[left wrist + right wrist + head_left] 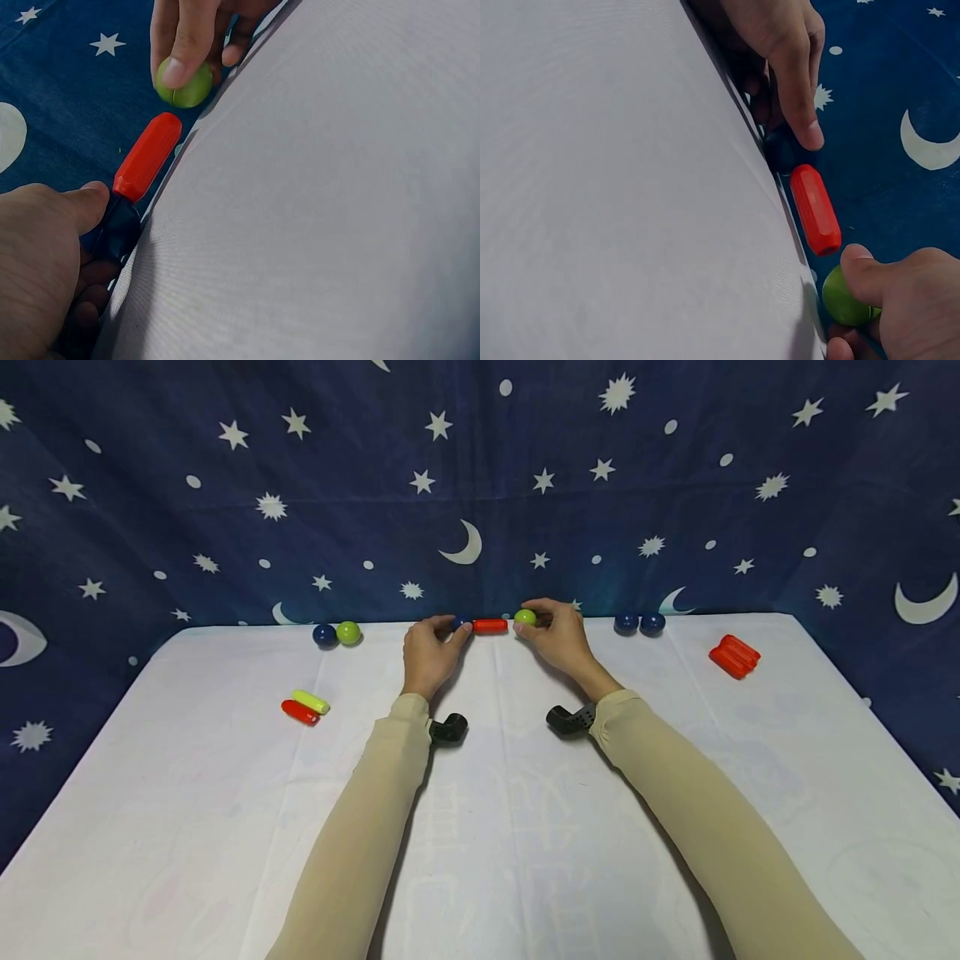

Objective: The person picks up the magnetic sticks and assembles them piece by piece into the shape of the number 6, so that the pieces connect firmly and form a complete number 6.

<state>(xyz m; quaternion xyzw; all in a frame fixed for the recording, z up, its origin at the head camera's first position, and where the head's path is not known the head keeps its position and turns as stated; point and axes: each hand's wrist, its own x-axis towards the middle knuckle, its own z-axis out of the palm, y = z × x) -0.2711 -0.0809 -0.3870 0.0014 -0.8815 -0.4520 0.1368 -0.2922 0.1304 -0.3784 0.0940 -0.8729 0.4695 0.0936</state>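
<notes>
Left hand: thumb and fingers curled, parted only ball-wide, pinching blue ball; right hand: similar narrow opening, pinching green ball; red stick between both sets of fingertips, end against blue ball, short of green; red bundle right of right fingers

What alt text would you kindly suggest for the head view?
A person's left hand holds a dark blue ball against one end of a red rod, while the right hand pinches a green ball just off its other end. More balls and rods lie to both sides on the white table, before a starry navy cloth.
</notes>
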